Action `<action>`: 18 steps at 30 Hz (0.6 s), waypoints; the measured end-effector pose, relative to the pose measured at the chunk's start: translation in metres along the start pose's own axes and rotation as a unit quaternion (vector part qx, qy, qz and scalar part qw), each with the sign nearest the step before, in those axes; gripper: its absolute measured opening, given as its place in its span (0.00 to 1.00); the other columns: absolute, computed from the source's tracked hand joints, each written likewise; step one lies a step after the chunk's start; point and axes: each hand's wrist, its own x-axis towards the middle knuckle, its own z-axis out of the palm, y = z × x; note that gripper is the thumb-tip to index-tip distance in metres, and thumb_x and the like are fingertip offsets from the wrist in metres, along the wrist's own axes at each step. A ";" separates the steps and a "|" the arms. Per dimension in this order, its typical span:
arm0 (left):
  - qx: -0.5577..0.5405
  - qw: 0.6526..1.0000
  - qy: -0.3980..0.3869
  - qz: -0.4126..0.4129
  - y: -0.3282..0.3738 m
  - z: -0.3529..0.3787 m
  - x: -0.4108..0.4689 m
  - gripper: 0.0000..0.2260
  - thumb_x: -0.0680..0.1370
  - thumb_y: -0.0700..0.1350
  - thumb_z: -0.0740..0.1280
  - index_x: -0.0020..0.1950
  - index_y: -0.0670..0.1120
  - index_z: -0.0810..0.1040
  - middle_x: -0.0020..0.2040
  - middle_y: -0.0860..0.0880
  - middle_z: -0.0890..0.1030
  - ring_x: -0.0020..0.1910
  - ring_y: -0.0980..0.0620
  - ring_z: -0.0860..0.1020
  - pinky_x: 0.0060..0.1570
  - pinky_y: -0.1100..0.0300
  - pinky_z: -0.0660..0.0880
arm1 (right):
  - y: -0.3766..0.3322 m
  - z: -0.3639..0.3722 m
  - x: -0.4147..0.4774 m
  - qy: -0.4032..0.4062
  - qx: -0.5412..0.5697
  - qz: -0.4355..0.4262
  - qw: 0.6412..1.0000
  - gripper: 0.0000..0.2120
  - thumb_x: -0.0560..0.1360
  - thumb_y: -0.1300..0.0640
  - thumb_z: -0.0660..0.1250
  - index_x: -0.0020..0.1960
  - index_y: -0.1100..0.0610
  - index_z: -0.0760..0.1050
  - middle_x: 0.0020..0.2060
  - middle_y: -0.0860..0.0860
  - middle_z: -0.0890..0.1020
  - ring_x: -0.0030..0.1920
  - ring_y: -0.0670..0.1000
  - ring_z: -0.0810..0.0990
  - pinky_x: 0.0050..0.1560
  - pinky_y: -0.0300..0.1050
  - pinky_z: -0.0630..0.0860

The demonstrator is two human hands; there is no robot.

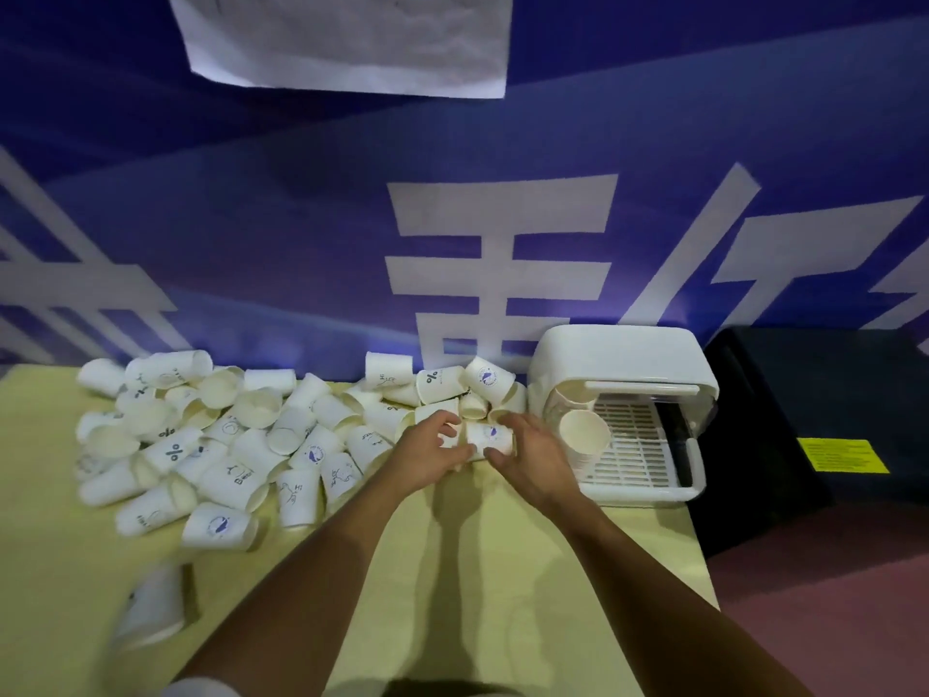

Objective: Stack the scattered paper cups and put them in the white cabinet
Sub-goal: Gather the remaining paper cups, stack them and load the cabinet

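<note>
Several white paper cups (pixel 221 445) lie scattered on the yellow table (pixel 452 555), most on their sides. My left hand (pixel 427 452) and my right hand (pixel 528 455) meet at the middle back of the table. Between them they hold a paper cup (pixel 490 437) with a blue logo, fingers curled round it from both sides. The white cabinet (pixel 623 354) stands open at the right, with a stack of cups (pixel 583 435) lying inside on its slatted tray.
A lone cup (pixel 151 606) lies blurred near the table's front left edge. A black box (pixel 804 420) with a yellow label sits right of the cabinet. A blue banner wall with white characters rises behind the table.
</note>
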 end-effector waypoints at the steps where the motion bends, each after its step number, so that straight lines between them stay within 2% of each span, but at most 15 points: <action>1: 0.002 1.000 0.008 -0.009 -0.009 -0.007 -0.006 0.19 0.74 0.50 0.75 0.63 0.51 0.75 0.57 0.51 0.78 0.53 0.52 0.76 0.44 0.67 0.71 | -0.007 0.010 -0.001 -0.017 0.004 -0.007 1.000 0.25 0.75 0.47 0.71 0.69 0.55 0.74 0.64 0.53 0.77 0.64 0.55 0.76 0.63 0.48 0.71; 7: -0.012 0.994 0.071 -0.079 -0.079 -0.055 -0.051 0.22 0.73 0.55 0.75 0.64 0.50 0.75 0.57 0.52 0.79 0.56 0.52 0.77 0.57 0.59 0.74 | -0.059 0.069 -0.010 -0.116 0.005 -0.026 0.993 0.28 0.75 0.46 0.71 0.71 0.55 0.72 0.64 0.54 0.78 0.61 0.54 0.78 0.62 0.50 0.74; 18: -0.044 0.963 0.198 -0.179 -0.201 -0.147 -0.127 0.20 0.73 0.48 0.77 0.62 0.45 0.77 0.56 0.47 0.79 0.52 0.51 0.78 0.53 0.61 0.73 | -0.160 0.166 -0.016 -0.229 -0.039 -0.102 0.967 0.28 0.76 0.45 0.70 0.72 0.54 0.70 0.66 0.52 0.76 0.63 0.53 0.78 0.63 0.51 0.74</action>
